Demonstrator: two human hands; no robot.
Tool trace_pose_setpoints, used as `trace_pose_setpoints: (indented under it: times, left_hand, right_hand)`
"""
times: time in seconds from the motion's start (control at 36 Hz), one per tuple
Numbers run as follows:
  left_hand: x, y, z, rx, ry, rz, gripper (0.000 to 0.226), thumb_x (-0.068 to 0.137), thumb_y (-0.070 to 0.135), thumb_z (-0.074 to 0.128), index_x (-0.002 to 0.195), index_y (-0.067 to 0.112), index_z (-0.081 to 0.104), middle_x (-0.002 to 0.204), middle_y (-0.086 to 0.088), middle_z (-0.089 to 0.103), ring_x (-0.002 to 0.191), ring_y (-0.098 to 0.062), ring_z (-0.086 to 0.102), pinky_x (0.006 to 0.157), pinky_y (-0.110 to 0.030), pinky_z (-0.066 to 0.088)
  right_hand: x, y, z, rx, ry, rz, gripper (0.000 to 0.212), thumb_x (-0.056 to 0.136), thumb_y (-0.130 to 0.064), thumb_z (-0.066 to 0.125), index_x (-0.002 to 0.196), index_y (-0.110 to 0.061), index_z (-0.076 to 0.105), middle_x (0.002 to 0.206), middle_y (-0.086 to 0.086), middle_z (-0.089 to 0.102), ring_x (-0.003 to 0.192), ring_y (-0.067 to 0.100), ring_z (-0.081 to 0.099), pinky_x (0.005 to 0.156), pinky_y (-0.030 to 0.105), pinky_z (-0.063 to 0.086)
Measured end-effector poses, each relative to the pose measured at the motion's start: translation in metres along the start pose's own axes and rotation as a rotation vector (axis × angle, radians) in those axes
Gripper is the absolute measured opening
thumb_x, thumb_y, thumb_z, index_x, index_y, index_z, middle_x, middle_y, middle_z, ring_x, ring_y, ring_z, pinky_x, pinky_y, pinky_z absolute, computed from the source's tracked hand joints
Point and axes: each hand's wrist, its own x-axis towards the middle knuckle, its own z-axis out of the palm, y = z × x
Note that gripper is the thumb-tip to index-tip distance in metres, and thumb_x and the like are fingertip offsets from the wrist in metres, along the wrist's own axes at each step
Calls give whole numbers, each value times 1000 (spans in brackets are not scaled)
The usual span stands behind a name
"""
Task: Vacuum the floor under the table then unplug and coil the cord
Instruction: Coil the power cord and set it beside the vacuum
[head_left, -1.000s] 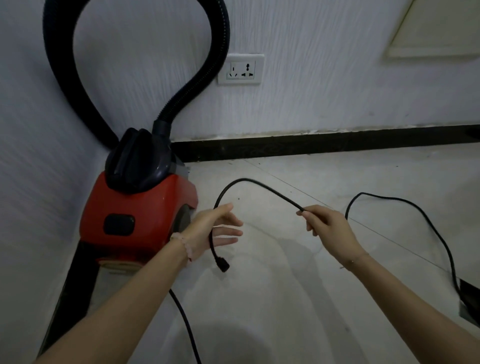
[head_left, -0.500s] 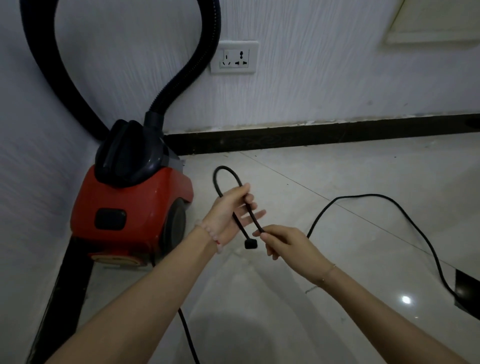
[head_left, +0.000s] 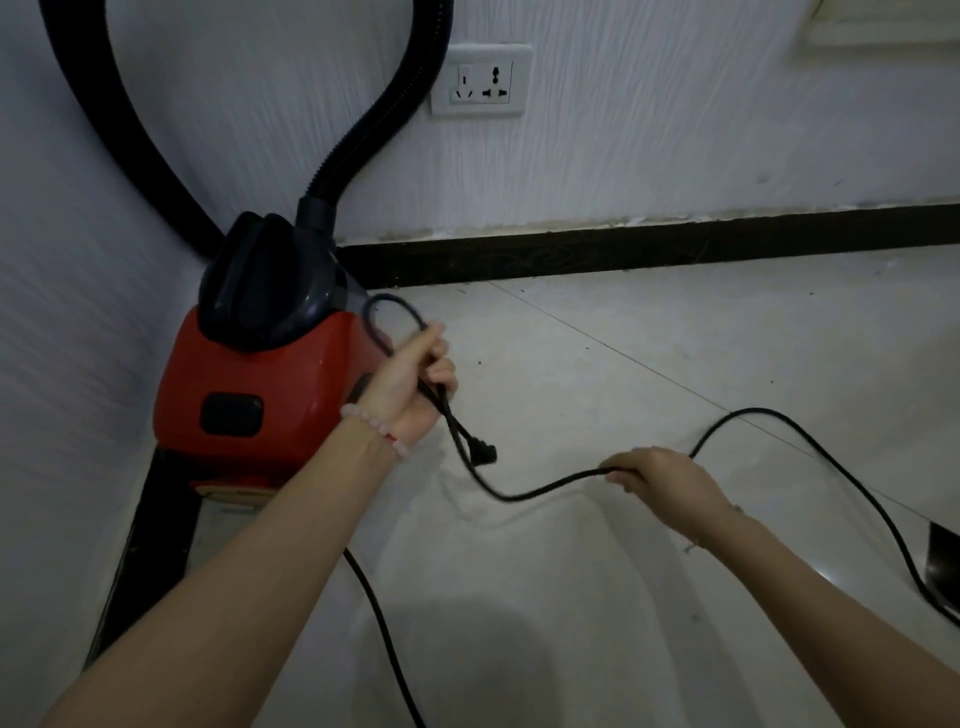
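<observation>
Near the corner of the room, a red vacuum cleaner (head_left: 260, 395) was set on the pale tiled floor (head_left: 649, 353), close against the left wall. Its black hose (head_left: 363, 135) rose from the dark top and arched up out of view. A white wall socket (head_left: 480, 78) was mounted on the back wall, above a dark skirting board (head_left: 649, 247). The black cord (head_left: 545, 488) was held between both hands, just in front of the machine. The left hand (head_left: 415, 384), with a bead bracelet (head_left: 374, 428) at its wrist, was closed round a doubled length of cord, its fingers curled tight and pressed together. A small loop stood above the fist, and the plug (head_left: 485, 453) hung free just below it. From there the cord sagged in a shallow curve to the right hand (head_left: 665, 480), where it was gripped under curled fingers, knuckles upward; the thumb's place could not be told. Beyond that hand the cord was laid in a wide arc over the floor toward the right edge, near a dark object (head_left: 943, 566) cut off by the frame. Another run of cord was seen passing beneath the left forearm toward the bottom edge.
</observation>
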Motion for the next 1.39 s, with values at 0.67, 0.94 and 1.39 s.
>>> trace_pose_setpoints:
  times: [0.67, 0.94, 1.39]
  left_hand:
    - [-19, -53, -4, 653, -287, -199, 17, 93, 13, 55, 76, 16, 58, 43, 9, 33, 34, -3, 27, 39, -16, 32]
    - [-9, -50, -2, 180, -132, -131, 17, 97, 17, 47, 84, 15, 59, 46, 7, 42, 34, -2, 36, 42, -13, 41]
    - [-3, -89, 15, 626, -75, -29, 23, 79, 20, 73, 98, 16, 60, 90, -6, 67, 75, -15, 61, 71, -27, 51]
  right_hand:
    - [8, -27, -43, 477, 194, 44, 10, 84, -31, 70, 82, -22, 64, 77, -10, 65, 73, 5, 56, 61, 11, 38]
    - [-1, -28, -26, 977, 102, 121, 18, 97, 0, 45, 103, -3, 61, 80, 8, 61, 69, 18, 61, 69, 21, 56]
    - [-4, -72, -20, 943, 69, 34, 18, 95, -7, 52, 98, -17, 67, 78, 0, 60, 62, 13, 58, 56, 21, 55]
